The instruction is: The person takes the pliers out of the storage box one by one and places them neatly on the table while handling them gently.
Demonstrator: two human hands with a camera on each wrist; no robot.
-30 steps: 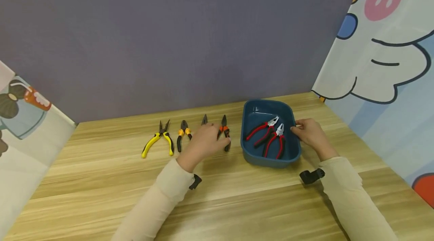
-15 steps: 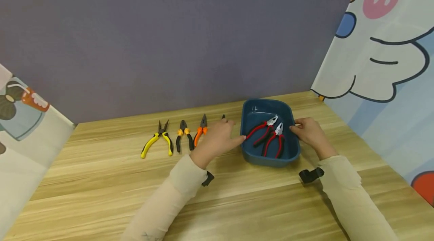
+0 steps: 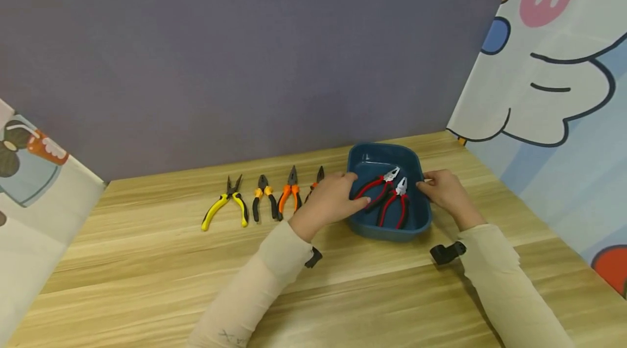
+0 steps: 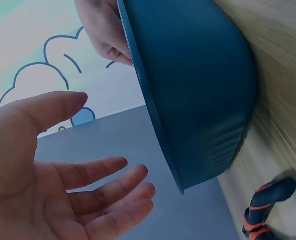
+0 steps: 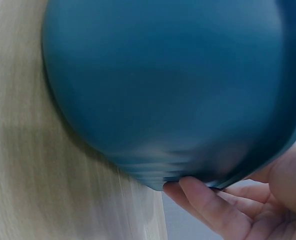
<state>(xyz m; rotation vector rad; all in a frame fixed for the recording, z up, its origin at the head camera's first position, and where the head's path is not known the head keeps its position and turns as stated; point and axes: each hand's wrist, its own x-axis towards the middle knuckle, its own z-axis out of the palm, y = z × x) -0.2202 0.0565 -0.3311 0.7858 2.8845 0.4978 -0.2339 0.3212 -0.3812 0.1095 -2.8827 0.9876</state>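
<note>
Left hand: The left hand [image 3: 329,201] reaches over the left rim of a blue bin [image 3: 387,232], holding nothing, fingers spread loosely and thumb apart; the left wrist view shows the fingertips clear of the bin's wall.
Right hand: The right hand [image 3: 448,193] pinches the bin's right rim between thumb and fingers.
Bin: Upright on a wood-grain table [image 3: 161,261], between the 2 hands, it holds 2 tools, the upper red-handled pliers [image 3: 387,178] and the lower red-handled pliers [image 3: 400,190], side by side with silver heads toward the far right.
Row of 4: Left of the bin lie yellow pliers [image 3: 231,195], yellow-and-black pliers [image 3: 263,191], orange pliers [image 3: 292,187] and dark-nosed pliers [image 3: 320,175], the last partly hidden by the left hand.
Backdrop: A grey wall [image 3: 245,65] rises behind the table; a cartoon-printed panel [image 3: 578,81] stands at right.
</note>
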